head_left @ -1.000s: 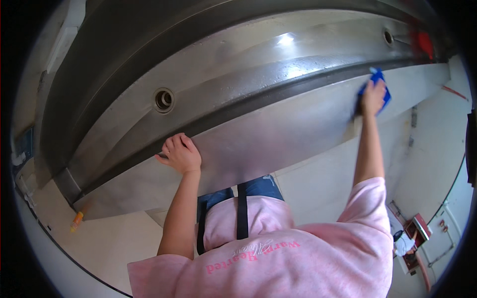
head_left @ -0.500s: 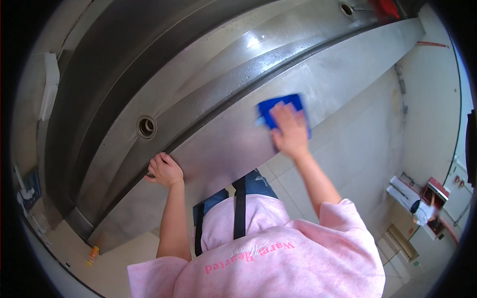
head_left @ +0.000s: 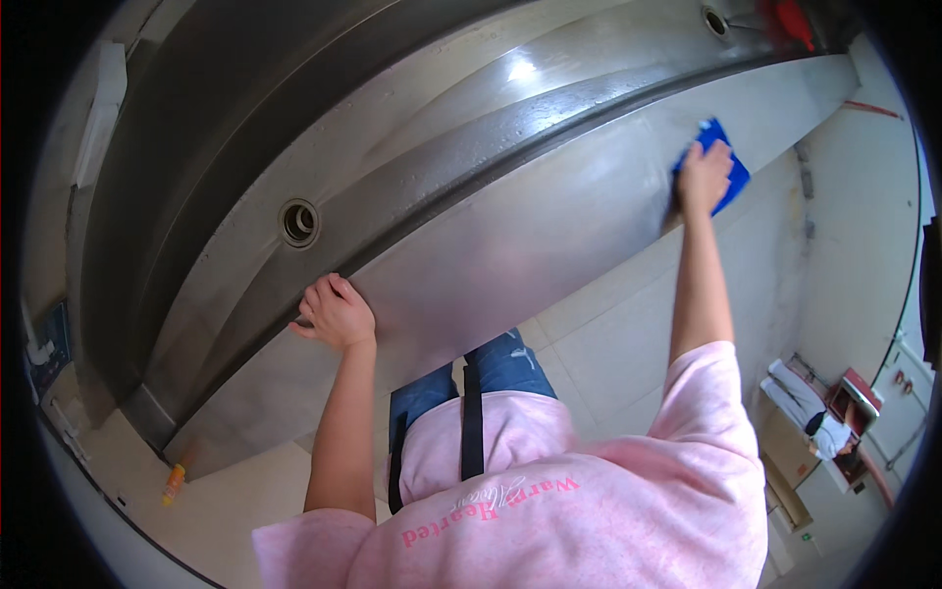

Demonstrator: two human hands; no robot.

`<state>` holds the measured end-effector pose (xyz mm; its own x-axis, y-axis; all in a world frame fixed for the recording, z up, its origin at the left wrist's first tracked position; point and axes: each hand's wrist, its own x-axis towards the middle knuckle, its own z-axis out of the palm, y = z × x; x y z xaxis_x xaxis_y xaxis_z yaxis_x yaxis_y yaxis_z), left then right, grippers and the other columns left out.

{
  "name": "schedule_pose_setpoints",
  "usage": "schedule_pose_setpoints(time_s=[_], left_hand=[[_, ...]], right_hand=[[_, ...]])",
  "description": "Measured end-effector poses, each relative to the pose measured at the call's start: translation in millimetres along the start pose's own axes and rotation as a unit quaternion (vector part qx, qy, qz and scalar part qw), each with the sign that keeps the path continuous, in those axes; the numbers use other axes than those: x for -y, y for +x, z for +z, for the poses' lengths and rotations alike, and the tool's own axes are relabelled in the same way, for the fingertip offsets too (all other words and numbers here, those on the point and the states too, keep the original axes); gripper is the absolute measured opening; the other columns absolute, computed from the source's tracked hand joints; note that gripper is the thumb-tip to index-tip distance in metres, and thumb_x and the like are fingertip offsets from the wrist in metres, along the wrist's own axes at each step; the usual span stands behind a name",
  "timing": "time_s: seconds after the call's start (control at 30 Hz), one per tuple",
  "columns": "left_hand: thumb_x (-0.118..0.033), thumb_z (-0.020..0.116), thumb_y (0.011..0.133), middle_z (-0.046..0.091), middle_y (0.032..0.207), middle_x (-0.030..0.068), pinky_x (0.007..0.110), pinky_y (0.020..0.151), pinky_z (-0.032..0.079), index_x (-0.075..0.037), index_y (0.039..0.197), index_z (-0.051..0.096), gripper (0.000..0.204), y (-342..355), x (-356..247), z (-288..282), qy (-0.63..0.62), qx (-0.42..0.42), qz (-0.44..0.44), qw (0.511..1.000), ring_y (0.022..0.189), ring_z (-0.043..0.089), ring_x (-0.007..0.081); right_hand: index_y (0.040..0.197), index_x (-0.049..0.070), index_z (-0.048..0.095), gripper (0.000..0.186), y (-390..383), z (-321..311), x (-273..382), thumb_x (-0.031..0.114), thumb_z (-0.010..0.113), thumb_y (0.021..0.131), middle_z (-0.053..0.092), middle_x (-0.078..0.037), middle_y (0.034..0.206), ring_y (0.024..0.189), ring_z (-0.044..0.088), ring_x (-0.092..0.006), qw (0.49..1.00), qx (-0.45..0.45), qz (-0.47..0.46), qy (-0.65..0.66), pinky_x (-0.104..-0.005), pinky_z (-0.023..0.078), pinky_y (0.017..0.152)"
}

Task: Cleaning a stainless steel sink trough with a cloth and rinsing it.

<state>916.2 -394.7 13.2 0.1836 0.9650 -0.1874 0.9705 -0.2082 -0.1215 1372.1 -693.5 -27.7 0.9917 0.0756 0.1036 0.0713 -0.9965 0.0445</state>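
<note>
since half a second ago, the right hand (head_left: pixel 703 179) has travelled farther out to the right with the blue cloth (head_left: pixel 739 177), the arm now nearly straight; the left hand (head_left: pixel 337 312) stays at the same edge, and the head view has turned slightly.

in the head view, the right hand lies over the cloth, its fingers bent and close together; whether it also pinches a fold cannot be told. the cloth sticks out beyond the fingertips and to the hand's right, against the long steel panel (head_left: pixel 510 245), toward that panel's right end.

the left hand sits on the panel's far edge, fingers curled, thumb out to the left; how firmly it grips cannot be told. beyond that hand, just up and to its left, is a round drain (head_left: pixel 299 223) in the steel trough (head_left: pixel 432 157). a second drain (head_left: pixel 715 22) lies well beyond the right hand, with a blurred red object (head_left: pixel 788 22) to its right.

well to the left hand's left and nearer the body, a small orange-yellow bottle (head_left: pixel 174 484) shows beside the panel's left end. between the two forearms are a pink shirt (head_left: pixel 559 510), a black strap (head_left: pixel 473 422) and blue jeans (head_left: pixel 515 363).
</note>
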Motion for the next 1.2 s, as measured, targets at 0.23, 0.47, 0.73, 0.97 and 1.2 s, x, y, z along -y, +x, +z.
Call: schedule_pose_setpoints(time_s=[0.23,0.47,0.73,0.97,1.2], left_hand=[[-0.04,0.031,0.096,0.057,0.114,0.0043,0.065,0.103,0.015,-0.014,0.107,0.062,0.042,0.1,-2.5,2.0,-0.004,-0.026,0.001,1.0,0.117,0.046,0.0258],[-0.04,0.032,0.096,0.058,0.114,0.0049,0.067,0.102,0.014,-0.014,0.108,0.063,0.042,-2.4,-10.6,-5.2,-0.026,-0.014,0.002,1.0,0.118,0.047,0.0257],[-0.039,0.037,0.096,0.059,0.109,0.0028,0.067,0.103,0.013,-0.013,0.101,0.064,0.038,1.3,-5.8,-5.4,-0.049,-0.045,0.007,0.998,0.116,0.047,0.0236],[-0.038,0.038,0.095,0.06,0.108,0.0033,0.065,0.103,0.014,-0.013,0.101,0.064,0.036,-1.1,-7.0,2.1,-0.039,-0.072,0.013,0.997,0.115,0.048,0.0239],[-0.034,0.041,0.094,0.06,0.105,0.0022,0.062,0.102,0.02,-0.012,0.094,0.063,0.031,4.6,25.4,23.5,0.011,-0.084,0.01,0.996,0.111,0.051,0.0239]], right_hand=[[0.139,0.005,0.035,0.067,-179.8,-54.8,125.1,0.032,0.058,0.082,0.032,-0.014,0.147,0.136,0.031,-0.0321,0.956,-0.002,-0.271,0.11,-0.0485,0.021,0.111],[0.138,0.005,0.04,0.069,-335.2,-106.9,160.8,0.037,0.059,0.08,0.033,-0.011,0.147,0.137,0.029,-0.0276,0.869,0.151,-0.416,0.222,-0.0461,0.021,0.111],[0.139,0.018,0.041,0.062,-314.3,-107.9,139.9,0.036,0.058,0.082,0.039,-0.001,0.145,0.133,0.035,-0.0208,0.855,0.132,-0.447,0.226,-0.0438,0.024,0.11],[0.14,0.016,0.038,0.062,-181.1,-71.1,71.4,0.036,0.055,0.084,0.036,-0.004,0.147,0.135,0.033,-0.0222,0.939,0.04,-0.32,0.116,-0.0435,0.02,0.111],[0.143,0.019,0.034,0.058,-60.7,-39.4,42.1,0.041,0.046,0.09,0.032,-0.002,0.149,0.137,0.029,-0.021,0.957,0.015,-0.276,0.084,-0.0417,0.02,0.111]])
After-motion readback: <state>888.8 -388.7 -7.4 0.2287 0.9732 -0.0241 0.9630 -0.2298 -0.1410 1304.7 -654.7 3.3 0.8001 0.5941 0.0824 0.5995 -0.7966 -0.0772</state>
